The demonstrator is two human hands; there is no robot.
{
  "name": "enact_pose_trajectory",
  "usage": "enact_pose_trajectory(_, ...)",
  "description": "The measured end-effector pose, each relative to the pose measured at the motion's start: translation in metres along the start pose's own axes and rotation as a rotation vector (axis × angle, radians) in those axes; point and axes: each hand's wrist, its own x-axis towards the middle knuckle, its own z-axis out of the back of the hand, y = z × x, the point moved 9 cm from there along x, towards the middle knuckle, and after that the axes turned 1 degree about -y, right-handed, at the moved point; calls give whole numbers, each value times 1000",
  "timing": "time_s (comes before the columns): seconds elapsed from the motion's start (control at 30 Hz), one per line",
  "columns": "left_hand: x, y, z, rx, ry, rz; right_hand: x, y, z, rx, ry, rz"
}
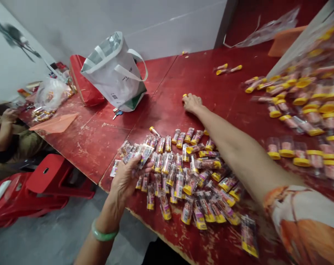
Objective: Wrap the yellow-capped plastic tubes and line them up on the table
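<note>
My left hand (128, 173), a green bangle on its wrist, is closed around a fanned bunch of small printed paper slips (143, 151) at the table's near left edge. More slips (125, 149) lie just beyond its fingers. Stretched out across the table, my right hand (193, 103) has its fingers curled round a small yellow-capped tube (185, 95); only the yellow end shows. Between my arms lies a spread of clear tubes with yellow caps (179, 184), many with printed slips inside.
A large heap of yellow-capped tubes (302, 95) lies at the right. A white bag (114, 73), a red bag (86, 82) and keys (116, 113) are on the red table (161, 101). Red stools (49, 173) stand at the left, near another person's arm (3, 130).
</note>
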Motion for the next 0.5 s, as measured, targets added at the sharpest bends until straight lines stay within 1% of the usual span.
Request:
enact_pose_trajectory(0.07,-15,10,-1,-59,4,93,-11,0,9,50,-5,-9)
enact_pose_trajectory(0.13,-30,18,-10,-82,57,111,-38,0,30,117,-24,-14)
enact_pose_trajectory(0.2,-44,27,-23,-106,127,87,-87,-1,61,199,-37,-7)
enact_pose_trajectory(0.27,-59,37,-36,-148,182,70,-157,-5,93,323,-7,19)
enact_pose_trajectory(0.3,-66,44,-43,-168,204,78,-199,-4,102,556,84,48)
enact_pose_trajectory(0.33,-74,51,-49,-180,224,98,-245,-2,107,716,216,68)
enact_pose_trajectory(0.37,-82,59,-54,-185,240,125,-295,5,108,788,387,106)
enact_pose_trajectory(0.43,-99,74,-62,-180,268,177,-402,27,104,776,757,291)
enact_pose_trajectory(0.47,-108,82,-66,-176,287,199,-449,33,102,747,873,334)
enact_pose_trajectory(0.5,-118,89,-70,-176,311,215,-484,37,105,772,864,362)
